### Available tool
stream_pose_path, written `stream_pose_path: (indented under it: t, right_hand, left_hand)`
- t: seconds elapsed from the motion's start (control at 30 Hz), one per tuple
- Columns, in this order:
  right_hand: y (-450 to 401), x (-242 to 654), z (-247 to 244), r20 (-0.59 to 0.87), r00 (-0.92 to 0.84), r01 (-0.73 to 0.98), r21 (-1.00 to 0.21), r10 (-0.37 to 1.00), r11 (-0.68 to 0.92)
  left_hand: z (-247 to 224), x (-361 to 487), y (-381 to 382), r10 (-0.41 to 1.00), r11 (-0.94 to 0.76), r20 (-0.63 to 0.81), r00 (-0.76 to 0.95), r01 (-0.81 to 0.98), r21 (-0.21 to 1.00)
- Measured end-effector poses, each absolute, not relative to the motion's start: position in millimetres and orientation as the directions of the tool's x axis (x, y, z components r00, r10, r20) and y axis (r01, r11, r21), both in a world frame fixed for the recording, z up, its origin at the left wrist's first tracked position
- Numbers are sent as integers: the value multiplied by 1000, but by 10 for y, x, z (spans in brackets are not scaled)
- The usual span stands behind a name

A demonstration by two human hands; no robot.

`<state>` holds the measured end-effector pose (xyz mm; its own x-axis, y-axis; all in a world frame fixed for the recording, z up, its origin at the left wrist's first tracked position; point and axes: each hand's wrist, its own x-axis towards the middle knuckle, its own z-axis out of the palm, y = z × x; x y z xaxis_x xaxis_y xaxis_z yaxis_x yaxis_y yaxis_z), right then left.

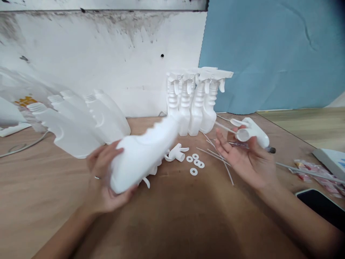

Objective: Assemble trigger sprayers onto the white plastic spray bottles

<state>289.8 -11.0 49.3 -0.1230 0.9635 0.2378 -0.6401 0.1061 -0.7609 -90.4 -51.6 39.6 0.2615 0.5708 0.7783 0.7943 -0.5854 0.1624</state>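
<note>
My left hand (104,183) grips a white plastic bottle (144,149) by its broad base. The bottle is tilted, its ridged, blurred neck end pointing up and to the right. Between the thumb and fingers of my right hand (249,162) is a white trigger spray head (256,133), its round collar facing me. A thin dip tube (225,127) extends leftward from the collar. Below the bottle's neck, a loose spray head (176,153) lies on the table beside several white ring washers (193,171). Loose thin tubes (212,155) lie under my right hand.
Several bottles with spray heads (198,104) stand against the wall. Open-necked bottles (78,126) are grouped at left, near a clear plastic bag (18,90). At right are a phone (320,205), small red-and-clear packets (315,172) and a white box (331,162).
</note>
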Motion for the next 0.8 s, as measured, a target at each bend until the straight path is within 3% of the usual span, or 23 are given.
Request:
stream_pose_path:
  t: [0.07, 0.17, 0.3, 0.47, 0.8]
  right_hand:
    - [-77, 2949, 491, 222, -91, -675, -730, 971, 104]
    - [-66, 2952, 473, 126, -122, -729, -685, 985, -2]
    - [-90, 2871, 428, -27, -245, -725, -658, 969, -202]
    - [-111, 2785, 336, -73, -323, -651, -706, 944, -277]
    - [-210, 2649, 171, -60, -367, -413, -883, 928, -220]
  left_hand:
    - [368, -1039, -421, 615, -501, 786, 58, 799, 333]
    - [320, -1162, -297, 661, -451, 725, -193, 670, 589]
    - [262, -1224, -191, 699, -346, 618, -359, 588, 731]
    - [180, -1276, -124, 730, -173, 566, -385, 696, 697]
    - [74, -1306, -85, 750, 175, 478, -457, 834, 523]
